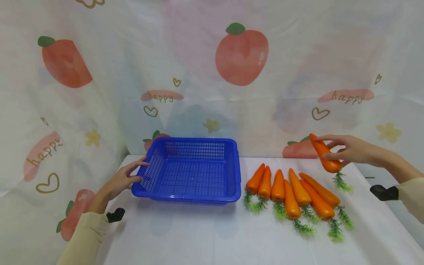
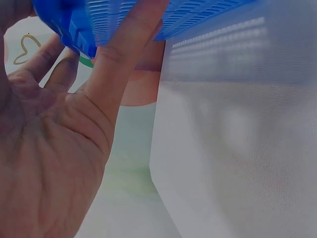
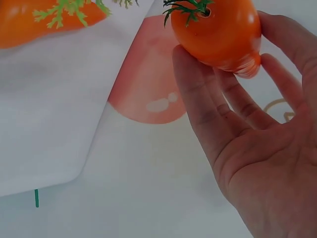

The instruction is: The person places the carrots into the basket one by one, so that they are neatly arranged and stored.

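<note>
My right hand (image 1: pixel 356 149) pinches an orange carrot (image 1: pixel 326 154) between thumb and fingers, above the far right of the table. The carrot is tilted, its tip up and its green leafy top (image 1: pixel 341 182) hanging down. In the right wrist view the carrot's thick end (image 3: pixel 218 29) faces the camera. At the left, my left hand (image 1: pixel 122 180) holds the left rim of a blue plastic basket (image 1: pixel 185 198), fingers over the edge. The left wrist view shows the thumb (image 2: pixel 119 64) against the basket's outer wall. Nothing lies inside the basket.
Several more carrots (image 1: pixel 291 202) lie side by side right of the basket, leafy tops toward me. They rest on a white-covered table (image 1: pixel 198 235). A printed cloth (image 1: pixel 205 66) with fruit and hearts hangs behind and at the left.
</note>
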`<state>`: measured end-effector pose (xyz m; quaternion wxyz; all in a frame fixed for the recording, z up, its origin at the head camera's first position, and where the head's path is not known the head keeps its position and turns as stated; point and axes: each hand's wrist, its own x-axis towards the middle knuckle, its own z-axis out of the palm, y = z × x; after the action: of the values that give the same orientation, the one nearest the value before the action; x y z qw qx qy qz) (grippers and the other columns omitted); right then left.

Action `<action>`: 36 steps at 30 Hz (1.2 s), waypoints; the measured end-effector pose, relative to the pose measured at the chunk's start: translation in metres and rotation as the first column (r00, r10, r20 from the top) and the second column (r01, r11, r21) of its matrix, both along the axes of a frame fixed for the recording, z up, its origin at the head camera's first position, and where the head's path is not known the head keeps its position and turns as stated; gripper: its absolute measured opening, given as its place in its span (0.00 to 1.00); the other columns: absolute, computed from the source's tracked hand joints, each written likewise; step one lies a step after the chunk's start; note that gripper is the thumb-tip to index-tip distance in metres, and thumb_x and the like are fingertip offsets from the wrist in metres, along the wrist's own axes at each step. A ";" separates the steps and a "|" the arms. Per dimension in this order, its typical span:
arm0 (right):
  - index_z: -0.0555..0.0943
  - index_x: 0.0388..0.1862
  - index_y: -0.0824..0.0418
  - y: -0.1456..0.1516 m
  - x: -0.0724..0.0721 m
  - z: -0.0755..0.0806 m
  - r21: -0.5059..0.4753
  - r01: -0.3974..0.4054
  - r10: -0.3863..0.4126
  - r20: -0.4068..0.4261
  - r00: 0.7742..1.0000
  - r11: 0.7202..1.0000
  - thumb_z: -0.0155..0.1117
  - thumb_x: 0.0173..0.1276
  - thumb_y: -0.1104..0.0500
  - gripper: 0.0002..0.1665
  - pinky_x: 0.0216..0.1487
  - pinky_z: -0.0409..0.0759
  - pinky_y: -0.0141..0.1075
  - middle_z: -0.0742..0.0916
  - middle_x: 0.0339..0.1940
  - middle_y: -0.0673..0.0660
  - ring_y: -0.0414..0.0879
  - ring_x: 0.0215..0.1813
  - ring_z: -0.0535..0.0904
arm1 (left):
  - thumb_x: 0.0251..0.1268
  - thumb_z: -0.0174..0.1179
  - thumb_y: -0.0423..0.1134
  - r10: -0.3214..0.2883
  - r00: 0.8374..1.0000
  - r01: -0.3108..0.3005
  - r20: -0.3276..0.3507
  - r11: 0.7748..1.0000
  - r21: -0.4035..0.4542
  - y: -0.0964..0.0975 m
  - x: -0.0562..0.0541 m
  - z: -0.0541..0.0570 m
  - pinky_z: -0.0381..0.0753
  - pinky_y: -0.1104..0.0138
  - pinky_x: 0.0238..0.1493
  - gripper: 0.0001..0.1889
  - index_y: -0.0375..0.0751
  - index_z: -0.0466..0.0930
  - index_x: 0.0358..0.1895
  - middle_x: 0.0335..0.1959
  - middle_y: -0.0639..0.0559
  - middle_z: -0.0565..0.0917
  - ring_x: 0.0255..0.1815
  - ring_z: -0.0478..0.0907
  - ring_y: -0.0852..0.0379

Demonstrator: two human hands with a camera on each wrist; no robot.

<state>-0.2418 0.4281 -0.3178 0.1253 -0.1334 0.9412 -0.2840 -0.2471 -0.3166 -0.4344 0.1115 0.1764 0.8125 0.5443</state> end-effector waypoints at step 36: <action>0.67 0.78 0.48 -0.145 -0.050 0.023 -0.116 -0.137 0.144 0.051 0.988 0.984 0.71 0.71 0.49 0.40 0.45 0.89 0.47 0.74 0.69 0.70 0.65 0.61 0.80 | 0.73 0.57 0.31 0.025 0.999 -0.025 0.021 1.000 0.010 0.002 0.001 0.001 0.86 0.41 0.48 0.28 0.37 0.66 0.74 0.86 0.47 0.45 0.79 0.43 0.20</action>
<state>-0.2922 0.2835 -0.2951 0.1651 -0.1980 0.9079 -0.3304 -0.2459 -0.3145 -0.4335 0.1121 0.1611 0.8108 0.5515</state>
